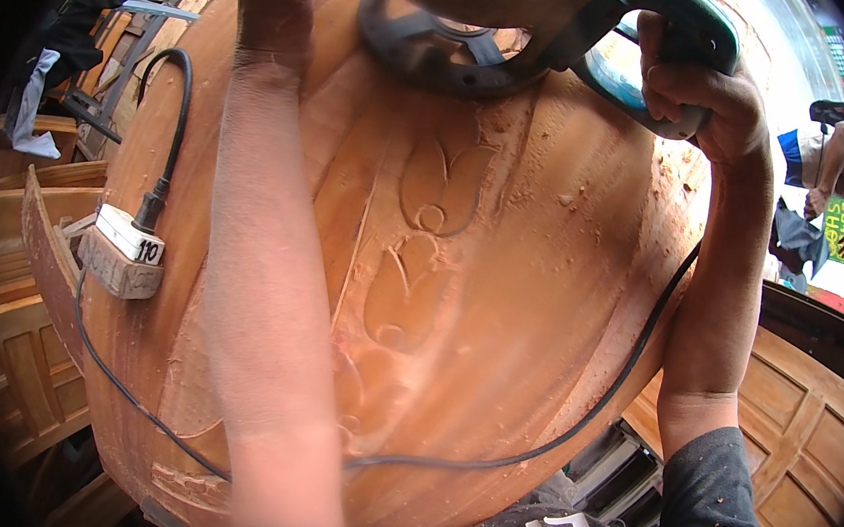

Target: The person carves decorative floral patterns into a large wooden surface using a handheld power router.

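Note:
My right hand (707, 98) grips the teal side handle of a dark router (449, 65) that stands on a reddish wooden panel (518, 312) at the top of the view. My left hand (272, 0) is at the top edge, left of the router, fingers curled and partly cut off; what they hold cannot be made out. Carved tulip-like outlines (437, 180) run down the panel's middle, with shavings to their right. A black cord (485, 464) crosses the panel under my left forearm.
A white socket strip (132, 233) with a black plug rests on a wooden block (115, 272) at the panel's left. Panelled doors (800, 417) lie at lower right, more woodwork (28, 350) at left. Another person (837, 164) is at upper right, beside dark objects.

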